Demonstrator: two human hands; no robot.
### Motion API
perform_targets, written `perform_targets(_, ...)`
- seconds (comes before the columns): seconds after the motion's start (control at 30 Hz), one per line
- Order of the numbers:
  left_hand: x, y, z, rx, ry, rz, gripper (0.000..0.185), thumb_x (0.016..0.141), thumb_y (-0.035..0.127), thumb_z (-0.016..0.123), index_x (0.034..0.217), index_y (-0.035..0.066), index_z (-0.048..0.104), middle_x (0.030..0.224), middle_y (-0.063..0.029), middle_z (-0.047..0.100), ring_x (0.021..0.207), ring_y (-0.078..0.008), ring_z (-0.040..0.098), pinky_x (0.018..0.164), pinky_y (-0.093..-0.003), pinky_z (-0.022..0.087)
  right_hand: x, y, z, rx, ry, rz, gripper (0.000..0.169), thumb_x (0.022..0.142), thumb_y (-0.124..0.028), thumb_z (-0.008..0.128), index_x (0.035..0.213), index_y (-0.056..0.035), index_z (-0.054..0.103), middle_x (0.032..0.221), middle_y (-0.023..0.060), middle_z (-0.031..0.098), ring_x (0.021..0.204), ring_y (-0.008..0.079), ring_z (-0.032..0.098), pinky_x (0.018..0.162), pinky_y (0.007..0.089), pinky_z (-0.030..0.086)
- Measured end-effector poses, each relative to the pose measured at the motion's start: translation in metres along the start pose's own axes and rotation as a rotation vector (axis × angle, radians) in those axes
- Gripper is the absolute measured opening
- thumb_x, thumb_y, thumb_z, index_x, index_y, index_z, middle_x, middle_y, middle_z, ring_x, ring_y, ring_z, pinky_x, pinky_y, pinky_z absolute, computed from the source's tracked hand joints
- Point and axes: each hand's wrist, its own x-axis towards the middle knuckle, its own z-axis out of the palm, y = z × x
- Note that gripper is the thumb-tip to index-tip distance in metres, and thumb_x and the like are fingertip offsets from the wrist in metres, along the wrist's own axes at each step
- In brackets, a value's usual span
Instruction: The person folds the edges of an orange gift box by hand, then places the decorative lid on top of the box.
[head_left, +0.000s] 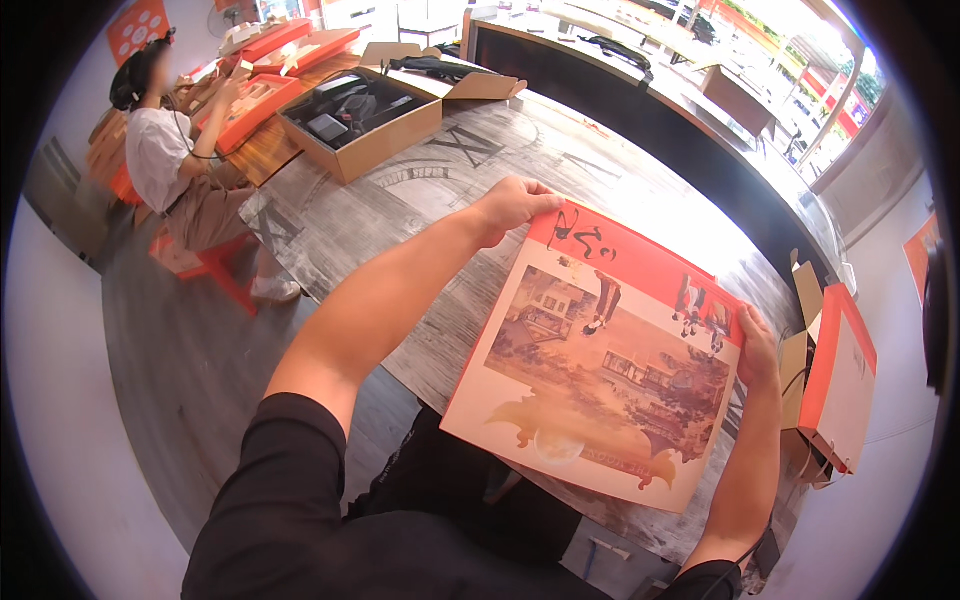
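A large flat gift box (607, 360) in red and cream, printed with a painted landscape and figures, is held between my two hands. Its print appears upside down to me. My left hand (517, 210) grips the far left corner, thumb on top. On the right edge, near the far right corner, my right hand (757, 345) holds the box. Below it is a grey wood-look table (427, 300) with large Roman numerals; whether the near edge of the box touches the tabletop I cannot tell.
An open cardboard box (360, 127) of black electronic gear stands at the table's far left. Beyond it a seated person (161, 142) handles red trays (259, 105). Red-and-cream paper bags (836, 382) stand at the right. A dark-fronted counter (600, 82) runs behind the table.
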Motion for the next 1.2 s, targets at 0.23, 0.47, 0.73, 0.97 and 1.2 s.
perform_targets(0.23, 0.005, -0.009, 0.004, -0.106, -0.013, 0.014, 0.03, 0.1, 0.022, 0.081, 0.113, -0.004, 0.073, 0.104, -0.0125, 0.077, 0.09, -0.0165, 0.072, 0.081, -0.0316, 0.06, 0.002, 0.012, -0.005, 0.004, -0.014, -0.029, 0.03, 0.117, -0.027, 0.054, 0.132, -0.0021, 0.061, 0.118, 0.0103, 0.075, 0.098, 0.0149, 0.075, 0.084, 0.0309, 0.064)
perform_targets(0.47, 0.001, -0.006, 0.002, 0.008, 0.034, 0.029, 0.027, 0.102, 0.022, 0.077, 0.113, -0.002, 0.072, 0.101, -0.0087, 0.076, 0.088, -0.0127, 0.071, 0.078, -0.0292, 0.059, -0.003, 0.016, 0.004, -0.102, -0.029, -0.077, 0.029, 0.117, -0.027, 0.055, 0.131, -0.0027, 0.061, 0.118, 0.0063, 0.073, 0.099, 0.0121, 0.072, 0.086, 0.0294, 0.061)
perform_targets(0.73, -0.051, -0.009, -0.005, 0.168, 0.082, 0.06, 0.025, 0.104, 0.023, 0.074, 0.112, 0.0, 0.07, 0.1, -0.0049, 0.075, 0.087, -0.0093, 0.068, 0.076, -0.0278, 0.058, -0.042, 0.034, 0.022, -0.055, -0.017, -0.049, 0.027, 0.118, -0.024, 0.054, 0.134, -0.0028, 0.056, 0.119, 0.0051, 0.07, 0.105, 0.0101, 0.068, 0.092, 0.0289, 0.058)
perform_targets(0.97, -0.056, -0.02, -0.006, 0.159, 0.057, 0.094, 0.024, 0.107, 0.025, 0.072, 0.112, 0.002, 0.068, 0.099, -0.0015, 0.071, 0.089, -0.0065, 0.064, 0.079, -0.0254, 0.056, -0.045, 0.036, 0.031, 0.052, -0.003, -0.019, 0.026, 0.117, -0.021, 0.056, 0.133, -0.0021, 0.056, 0.12, 0.0059, 0.071, 0.104, 0.0105, 0.069, 0.091, 0.0288, 0.059)
perform_targets(1.2, -0.054, -0.015, -0.005, 0.216, 0.049, 0.12, 0.022, 0.106, 0.024, 0.071, 0.111, 0.003, 0.067, 0.1, -0.0035, 0.072, 0.089, -0.0085, 0.064, 0.08, -0.0275, 0.056, -0.032, 0.041, 0.014, -0.01, -0.02, -0.029, 0.022, 0.115, -0.016, 0.057, 0.132, -0.0011, 0.058, 0.116, 0.004, 0.071, 0.104, 0.0096, 0.068, 0.092, 0.028, 0.058)
